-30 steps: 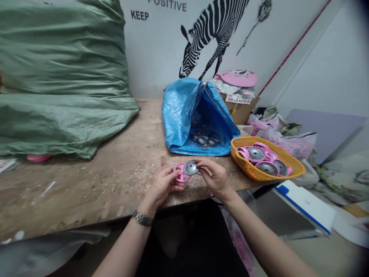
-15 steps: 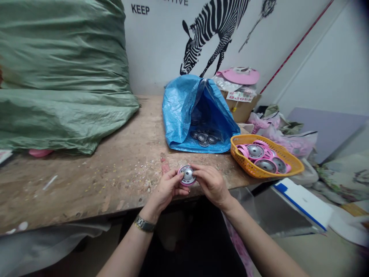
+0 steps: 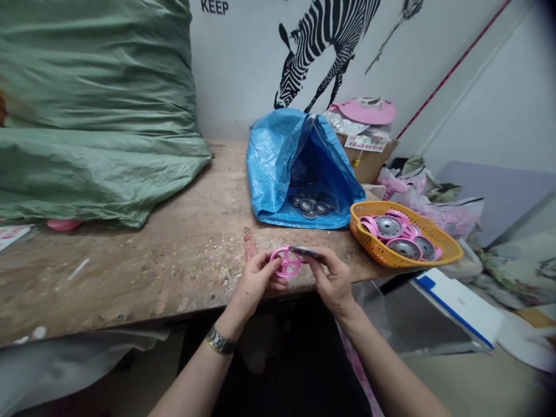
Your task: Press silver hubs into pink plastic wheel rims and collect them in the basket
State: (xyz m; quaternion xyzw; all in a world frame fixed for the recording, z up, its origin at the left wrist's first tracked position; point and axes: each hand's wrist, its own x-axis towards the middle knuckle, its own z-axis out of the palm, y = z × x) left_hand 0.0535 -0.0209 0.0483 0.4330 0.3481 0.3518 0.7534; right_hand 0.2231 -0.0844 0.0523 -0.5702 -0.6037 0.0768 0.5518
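Orange basket (image 3: 443, 255) holds pink-rimmed wheels; blue bag (image 3: 273, 168) holds metal discs. Left hand (image 3: 254, 284) pinches the pink spoked wheel (image 3: 285, 262), facing the camera; right hand (image 3: 332, 278) grips a metal disc (image 3: 306, 251) edge-on, lying flat.

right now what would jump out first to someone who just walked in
Probably the big green sack heaped on the left of the worn table, and the zebra decal on the wall behind. Then the open blue bag of metal discs mid-table, and at the front edge the left hand and right hand holding a pink wheel.
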